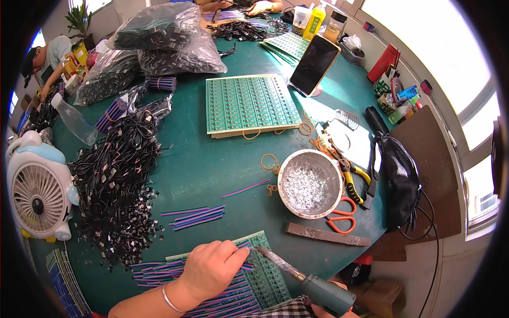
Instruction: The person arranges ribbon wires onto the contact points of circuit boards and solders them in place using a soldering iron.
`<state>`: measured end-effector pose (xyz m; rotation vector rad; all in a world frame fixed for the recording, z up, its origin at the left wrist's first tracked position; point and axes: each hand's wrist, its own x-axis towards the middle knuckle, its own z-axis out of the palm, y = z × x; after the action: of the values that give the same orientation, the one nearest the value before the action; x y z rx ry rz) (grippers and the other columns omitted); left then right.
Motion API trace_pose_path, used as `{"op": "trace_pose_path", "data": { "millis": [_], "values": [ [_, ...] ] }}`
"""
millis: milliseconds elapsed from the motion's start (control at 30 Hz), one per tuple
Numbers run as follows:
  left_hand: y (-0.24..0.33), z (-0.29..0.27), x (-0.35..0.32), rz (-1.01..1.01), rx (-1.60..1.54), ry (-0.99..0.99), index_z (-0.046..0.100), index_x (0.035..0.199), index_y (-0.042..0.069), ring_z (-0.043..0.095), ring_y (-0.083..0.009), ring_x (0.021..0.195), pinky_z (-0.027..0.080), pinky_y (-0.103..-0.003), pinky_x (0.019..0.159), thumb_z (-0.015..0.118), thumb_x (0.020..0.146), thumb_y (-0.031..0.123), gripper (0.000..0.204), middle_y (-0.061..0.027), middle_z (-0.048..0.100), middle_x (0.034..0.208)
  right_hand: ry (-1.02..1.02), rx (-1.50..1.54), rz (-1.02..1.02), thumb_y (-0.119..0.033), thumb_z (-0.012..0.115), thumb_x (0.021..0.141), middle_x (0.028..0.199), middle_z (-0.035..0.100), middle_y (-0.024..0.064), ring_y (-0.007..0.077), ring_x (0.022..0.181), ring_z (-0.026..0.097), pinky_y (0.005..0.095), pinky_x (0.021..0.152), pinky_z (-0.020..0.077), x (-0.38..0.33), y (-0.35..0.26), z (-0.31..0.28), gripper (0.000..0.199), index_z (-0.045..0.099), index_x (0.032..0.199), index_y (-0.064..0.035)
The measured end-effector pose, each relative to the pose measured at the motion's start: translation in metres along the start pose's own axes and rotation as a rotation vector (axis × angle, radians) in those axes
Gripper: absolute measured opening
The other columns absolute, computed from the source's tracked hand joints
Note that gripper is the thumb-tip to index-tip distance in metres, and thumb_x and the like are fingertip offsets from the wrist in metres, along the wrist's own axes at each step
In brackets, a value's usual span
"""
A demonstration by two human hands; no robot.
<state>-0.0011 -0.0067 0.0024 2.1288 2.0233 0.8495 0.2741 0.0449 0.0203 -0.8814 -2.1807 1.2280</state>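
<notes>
My left hand [212,270], with a bangle at its wrist, pinches a short pink-and-blue ribbon wire [243,245] over a green circuit board panel [271,281]. Many similar wires [225,297] lie in rows across that panel, partly under my forearm. My right hand [324,311], mostly cut off by the lower edge, grips a soldering iron [321,291] with a dark green handle. The iron's tip points up and left, close to my left fingertips at the board's top edge. Whether the tip touches the wire is too small to tell.
Loose wires [199,216] lie beyond the panel. A round bowl with silvery bits [281,193], red-handled scissors [342,223] and a brown bar [328,235] sit to the right. Black cables [119,169] and a fan [37,196] fill the left; stacked boards [252,103] and a propped phone [315,64] stand farther back.
</notes>
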Motion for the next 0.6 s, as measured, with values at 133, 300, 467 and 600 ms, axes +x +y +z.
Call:
{"op": "trace_pose_path", "data": {
  "millis": [133, 300, 467, 600],
  "values": [
    [0.001, 0.001, 0.001, 0.029, 0.035, 0.002, 0.063, 0.082, 0.010, 0.054, -0.0177, 0.059, 0.043, -0.030, 0.048, 0.065, 0.057, 0.006, 0.026, -0.0006, 0.051, 0.068, -0.009, 0.014, -0.077, -0.004, 0.068, 0.073, 0.099, 0.058, 0.0147, 0.0229, 0.087, 0.058, 0.0303, 0.074, 0.0457, 0.005, -0.005, -0.004, 0.039, 0.053, 0.107, 0.0040],
    [0.002, 0.001, 0.000, 0.047, 0.079, -0.003, 0.063, 0.083, 0.009, 0.054, -0.0172, 0.058, 0.042, -0.030, 0.047, 0.062, 0.061, 0.007, 0.022, -0.0005, 0.051, 0.068, 0.028, -0.060, -0.033, -0.004, 0.068, 0.072, 0.097, 0.058, 0.0145, 0.0234, 0.085, 0.058, 0.0310, 0.073, 0.0457, -0.005, 0.002, 0.001, 0.037, 0.053, 0.105, 0.0038],
    [0.001, 0.003, -0.001, 0.056, 0.087, 0.004, 0.063, 0.083, 0.008, 0.054, -0.0172, 0.057, 0.042, -0.029, 0.047, 0.061, 0.063, 0.008, 0.020, -0.0007, 0.051, 0.068, 0.000, -0.057, 0.028, -0.003, 0.068, 0.072, 0.096, 0.059, 0.0147, 0.0239, 0.085, 0.058, 0.0313, 0.074, 0.0456, -0.003, -0.003, 0.000, 0.036, 0.053, 0.104, 0.0036],
    [0.001, 0.003, -0.001, 0.051, 0.084, -0.002, 0.062, 0.083, 0.008, 0.054, -0.0173, 0.057, 0.042, -0.030, 0.047, 0.062, 0.062, 0.007, 0.021, -0.0009, 0.051, 0.068, 0.044, -0.027, 0.008, -0.004, 0.068, 0.072, 0.093, 0.059, 0.0144, 0.0235, 0.082, 0.058, 0.0311, 0.072, 0.0458, -0.001, -0.001, 0.001, 0.035, 0.054, 0.103, 0.0038]
  ]
}}
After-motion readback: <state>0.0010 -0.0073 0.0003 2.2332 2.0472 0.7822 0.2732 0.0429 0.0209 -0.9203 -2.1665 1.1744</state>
